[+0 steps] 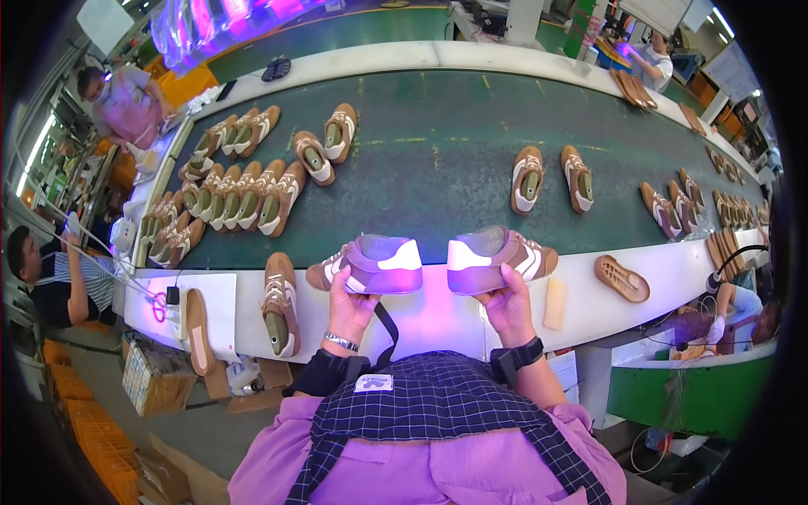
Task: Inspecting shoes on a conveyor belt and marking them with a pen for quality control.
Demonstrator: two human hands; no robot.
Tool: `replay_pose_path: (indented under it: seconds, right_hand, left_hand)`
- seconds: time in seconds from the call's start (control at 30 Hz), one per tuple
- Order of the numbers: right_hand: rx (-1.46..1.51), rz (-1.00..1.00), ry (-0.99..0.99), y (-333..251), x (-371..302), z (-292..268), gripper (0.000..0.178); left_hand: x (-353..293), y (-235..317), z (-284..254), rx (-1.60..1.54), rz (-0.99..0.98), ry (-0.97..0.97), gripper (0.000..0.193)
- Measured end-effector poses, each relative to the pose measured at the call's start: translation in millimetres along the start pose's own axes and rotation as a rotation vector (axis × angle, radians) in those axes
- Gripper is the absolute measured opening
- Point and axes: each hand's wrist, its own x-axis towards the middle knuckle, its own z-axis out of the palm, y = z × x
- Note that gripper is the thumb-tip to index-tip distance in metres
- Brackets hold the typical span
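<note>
My left hand (351, 310) grips a brown sneaker (370, 263) with white trim, its heel turned inward to the right. In my right hand (510, 303) is a matching sneaker (497, 259), its heel pointing left toward the first. The two shoes are apart, held side by side above the white ledge under purple light. Left of my left hand, another brown sneaker (280, 303) with a green insert rests on the ledge. To the right of my right hand lie a pale yellow block (555, 304) and a loose brown sole (622, 279).
A green conveyor belt (429, 177) carries several brown sneakers, clustered at left with a pair (527, 180) right of centre. A tan sole (196, 332) and white paper (220, 307) lie on the left ledge. Other people (130, 101) work around the line.
</note>
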Motion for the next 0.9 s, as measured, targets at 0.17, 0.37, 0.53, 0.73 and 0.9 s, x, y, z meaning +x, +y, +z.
replay_pose_path:
  seconds: [0.17,0.37,0.53,0.73,0.9]
  right_hand:
    - [-0.018,-0.072,0.105,19.5,2.0,3.8,0.040]
    - [-0.009,-0.125,0.133,24.0,2.1,5.1,0.032]
    - [-0.021,-0.107,0.132,26.3,1.5,2.4,0.031]
    - [-0.024,-0.104,0.132,28.8,2.9,-3.8,0.031]
    - [-0.021,-0.103,0.129,29.6,3.4,-9.5,0.033]
  left_hand:
    - [-6.6,-13.8,6.8,-0.005,0.017,0.000,0.049]
    - [-1.8,-23.6,5.4,-0.004,0.001,0.015,0.050]
    - [4.2,-26.3,3.3,-0.003,-0.006,-0.009,0.050]
    - [5.4,-28.8,3.1,0.012,-0.009,-0.007,0.051]
    - [6.4,-31.5,2.8,0.012,-0.008,0.020,0.051]
